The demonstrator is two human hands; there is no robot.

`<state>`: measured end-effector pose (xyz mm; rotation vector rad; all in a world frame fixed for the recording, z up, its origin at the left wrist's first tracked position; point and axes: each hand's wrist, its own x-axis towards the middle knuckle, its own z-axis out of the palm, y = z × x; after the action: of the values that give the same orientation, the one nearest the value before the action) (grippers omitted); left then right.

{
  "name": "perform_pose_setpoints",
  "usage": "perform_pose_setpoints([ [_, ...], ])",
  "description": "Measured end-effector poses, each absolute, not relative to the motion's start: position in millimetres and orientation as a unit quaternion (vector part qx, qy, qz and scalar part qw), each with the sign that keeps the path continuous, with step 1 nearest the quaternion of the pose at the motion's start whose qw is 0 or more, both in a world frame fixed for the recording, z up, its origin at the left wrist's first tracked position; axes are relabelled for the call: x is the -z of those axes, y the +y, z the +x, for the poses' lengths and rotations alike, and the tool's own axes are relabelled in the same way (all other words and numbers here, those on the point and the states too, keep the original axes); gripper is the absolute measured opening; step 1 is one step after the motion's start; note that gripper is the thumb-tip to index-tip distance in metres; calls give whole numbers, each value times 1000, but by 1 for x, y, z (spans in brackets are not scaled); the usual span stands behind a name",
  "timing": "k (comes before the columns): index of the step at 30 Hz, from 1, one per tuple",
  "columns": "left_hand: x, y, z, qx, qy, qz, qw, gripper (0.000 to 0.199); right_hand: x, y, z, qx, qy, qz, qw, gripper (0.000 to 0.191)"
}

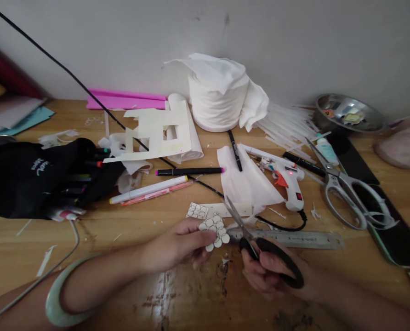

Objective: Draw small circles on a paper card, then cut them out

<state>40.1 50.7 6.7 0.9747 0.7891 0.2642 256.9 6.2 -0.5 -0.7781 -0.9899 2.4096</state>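
Note:
My left hand [187, 241] pinches a small piece of white paper [216, 230] drawn with outlined circles, its edge cut along the curves. In my right hand [267, 271] is a pair of black-handled scissors [241, 219], blades parted and pointing up and away, just right of the paper. Behind the held piece lies another scrap with drawn circles [197, 210], beside a cream paper strip [229, 210]. A steel ruler [294, 239] rests on the table beyond my right hand, partly covered by the scissors.
A glue gun [289, 181] with a lit red light sits at right, near large grey scissors [350, 188] and a metal bowl [350, 112]. Markers [189, 171], a white cloth roll [219, 99] and a black pen bag [42, 177] occupy the back and left. Cables cross the table.

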Motion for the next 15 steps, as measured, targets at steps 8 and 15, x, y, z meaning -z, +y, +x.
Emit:
perform_pose_setpoints([
  [8, -11, 54, 40, -132, 376, 419, 816, 40, -26, 16, 254, -826, -403, -378, 111, 56],
  [15, -12, 54, 40, -121, 391, 448, 795, 44, -27, 19, 252, -810, -438, -378, 96, 52],
])
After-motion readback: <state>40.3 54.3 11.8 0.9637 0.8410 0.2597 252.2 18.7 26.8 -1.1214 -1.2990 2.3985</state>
